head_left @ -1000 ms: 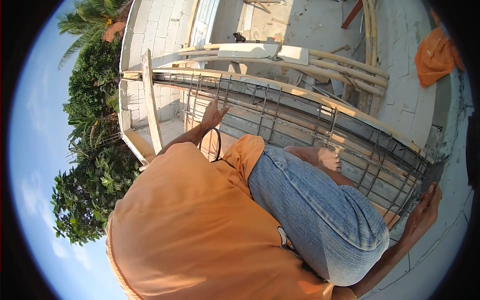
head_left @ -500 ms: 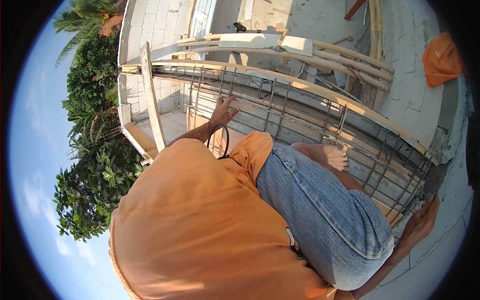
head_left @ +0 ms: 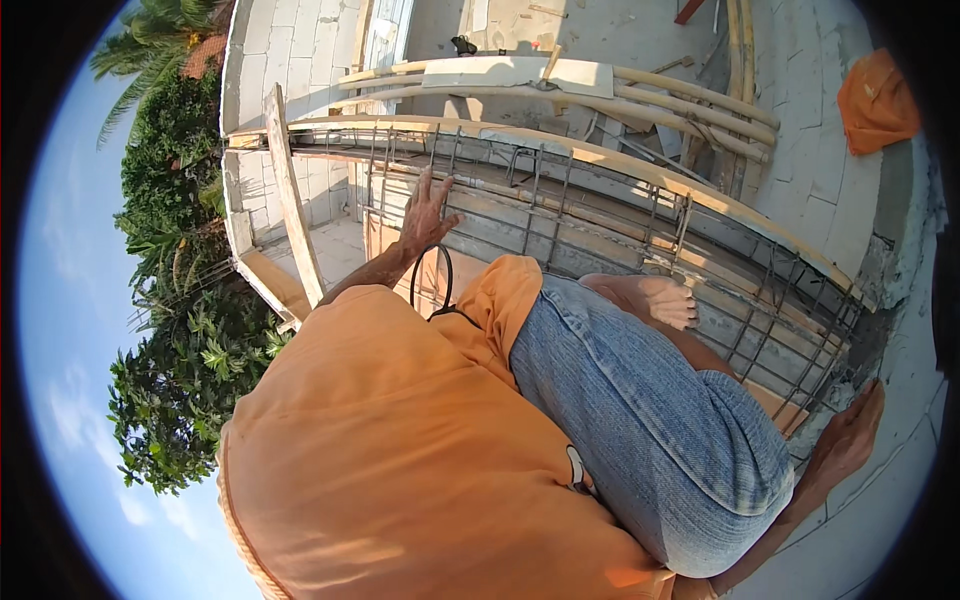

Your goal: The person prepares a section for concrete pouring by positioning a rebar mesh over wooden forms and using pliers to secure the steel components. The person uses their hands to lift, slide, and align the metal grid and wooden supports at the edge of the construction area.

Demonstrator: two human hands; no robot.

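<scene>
Uncurled now, the left hand (head_left: 427, 218) spreads open, empty, by the rebar cage (head_left: 683, 222), while I can't tell if the right hand (head_left: 850, 432) grips.

Whether the left hand (head_left: 428, 215) touches the rebar cage (head_left: 533, 200) cannot be told. The denim leg (head_left: 640, 420) hides part of that cage. The top edge cuts off the red beam (head_left: 688, 11); 1 black object (head_left: 464, 45) is too small to identify.

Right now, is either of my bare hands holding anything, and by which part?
Your left hand, spread open by the thin dark steel rebar cage, holds nothing; your right hand, at the grey masonry surface, shows nothing held.
</scene>
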